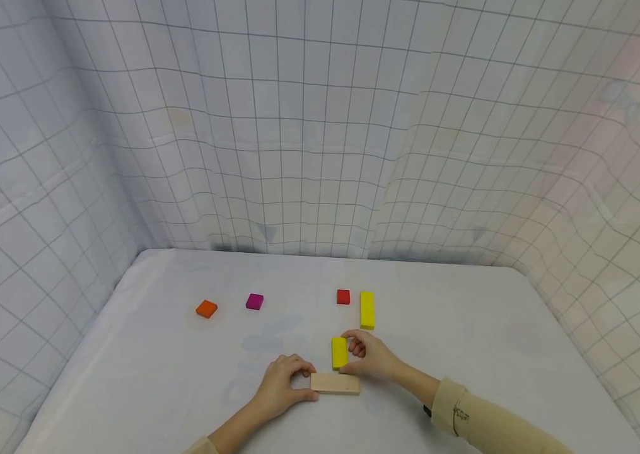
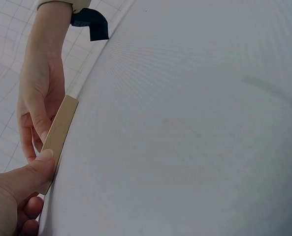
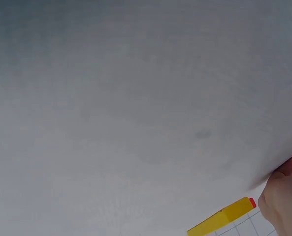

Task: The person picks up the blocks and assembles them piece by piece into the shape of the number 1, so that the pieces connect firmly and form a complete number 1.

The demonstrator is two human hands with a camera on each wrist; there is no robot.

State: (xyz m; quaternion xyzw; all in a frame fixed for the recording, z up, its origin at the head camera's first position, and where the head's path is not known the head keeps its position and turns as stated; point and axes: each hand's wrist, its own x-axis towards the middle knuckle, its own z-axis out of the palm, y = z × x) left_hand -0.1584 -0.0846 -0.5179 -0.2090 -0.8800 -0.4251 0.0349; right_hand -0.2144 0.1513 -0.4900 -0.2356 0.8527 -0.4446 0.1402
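Note:
A plain wooden block point(image 1: 335, 384) lies crosswise near the front of the white table. My left hand point(image 1: 285, 386) pinches its left end, thumb on the near side and fingers on the far side; in the left wrist view the thumb point(image 2: 35, 169) presses along its face. Just behind the wooden block a yellow block point(image 1: 339, 353) stands lengthwise, pointing away from me. My right hand point(image 1: 373, 357) grips this yellow block, with a fingertip at its far end and the thumb at its near end. In the right wrist view that hand point(image 3: 283, 196) shows only partly.
Beyond the right hand lies a second yellow block point(image 1: 367, 310), with a small red block point(image 1: 343, 297) to its left. Farther left are a purple block point(image 1: 254, 302) and an orange block point(image 1: 207, 309). A grid-patterned white curtain point(image 1: 331, 157) surrounds the table's back and sides.

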